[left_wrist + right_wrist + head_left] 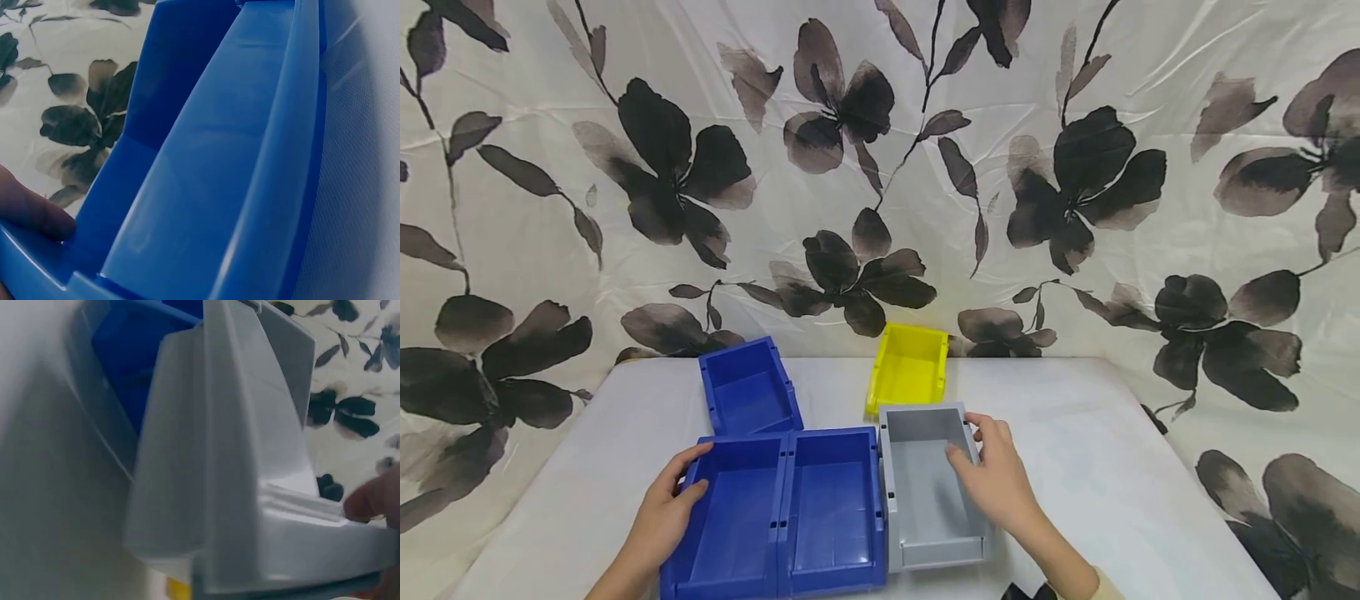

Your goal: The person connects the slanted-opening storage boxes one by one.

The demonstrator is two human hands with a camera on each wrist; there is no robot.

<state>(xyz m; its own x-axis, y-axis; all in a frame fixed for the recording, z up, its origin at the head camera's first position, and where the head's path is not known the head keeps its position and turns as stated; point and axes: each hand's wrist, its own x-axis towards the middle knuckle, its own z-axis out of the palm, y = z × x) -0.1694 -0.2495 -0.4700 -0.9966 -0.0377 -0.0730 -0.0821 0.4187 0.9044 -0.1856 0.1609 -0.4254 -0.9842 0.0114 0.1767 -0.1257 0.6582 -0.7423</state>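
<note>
A grey rectangular plastic bin, gripped by the right hand, sits between the white table's side edges, just beside a blue plastic bin; the left hand grips its twin. A yellow plastic bin and third blue bin occupy the far edge.

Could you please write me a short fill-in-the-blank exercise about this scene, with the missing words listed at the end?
1. The bin that the right hand holds is coloured ____.
2. Of the two blue bins side by side at the front, the left hand holds the one on the ____.
3. Counting every one in the head view, there are ____ blue bins.
4. The tabletop under the yellow bin is coloured ____.

Missing words: gray; left; three; white.
</note>
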